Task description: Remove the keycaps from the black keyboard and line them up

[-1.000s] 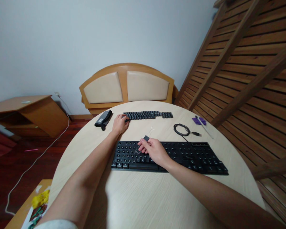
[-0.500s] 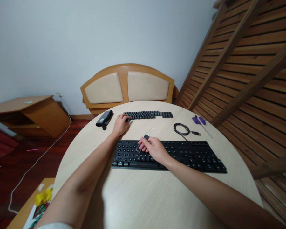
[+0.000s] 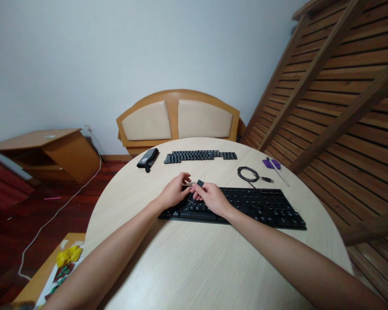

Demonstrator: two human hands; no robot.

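Just then the left hand (image 3: 174,191) had left the loose keycaps (image 3: 197,155) at twelve o'clock on the table (image 3: 187,262) and come back to the black keyboard (image 3: 245,211), near the centre. It stood at the right hand's nine o'clock, fingers loosely curled with a gap between thumb and fingers; whether it held anything, I could not tell. The right hand (image 3: 213,199) had hardly shifted: closed around the dark grip of a wire tool (image 3: 200,183), one wire end towards one o'clock, the other down at seven over the keys. Judgement: placing at the row had paused, and both hands now served the keyboard. Pouch (image 3: 148,158) at eleven, coiled cable (image 3: 248,173) at one: neither touched.
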